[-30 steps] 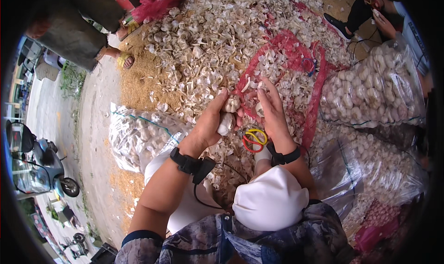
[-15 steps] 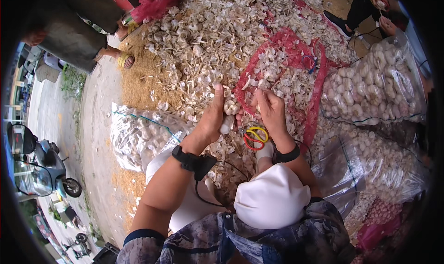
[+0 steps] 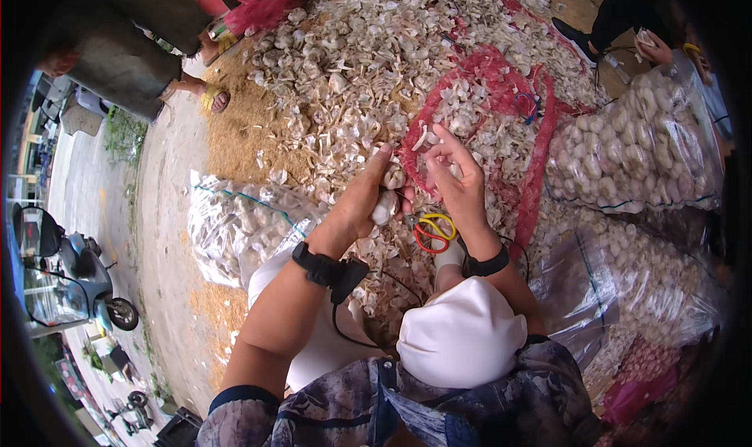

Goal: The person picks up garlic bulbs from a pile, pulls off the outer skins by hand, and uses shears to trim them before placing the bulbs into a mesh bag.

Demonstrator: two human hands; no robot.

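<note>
My left hand (image 3: pixel 363 200) is closed around two garlic bulbs (image 3: pixel 386 204), one at the fingertips and one lower in the palm. My right hand (image 3: pixel 458 182) grips small scissors with red and yellow loop handles (image 3: pixel 432 232), its fingers raised and touching the upper bulb from the right. Both hands hover above a big heap of loose garlic bulbs and papery skins (image 3: pixel 352 71). A red mesh sack (image 3: pixel 501 87) lies spread across the heap just beyond my right hand. Black bands sit on both wrists.
Clear plastic bags full of garlic lie at the left (image 3: pixel 235 228) and right (image 3: pixel 634 149). A person's sandalled foot (image 3: pixel 215 99) stands at the heap's upper left; another person's hand (image 3: pixel 654 48) shows top right. A scooter (image 3: pixel 70 275) is parked far left.
Both hands have risen slightly over the heap. My right hand's fingers have spread and lifted against the bulb held by my left hand.
</note>
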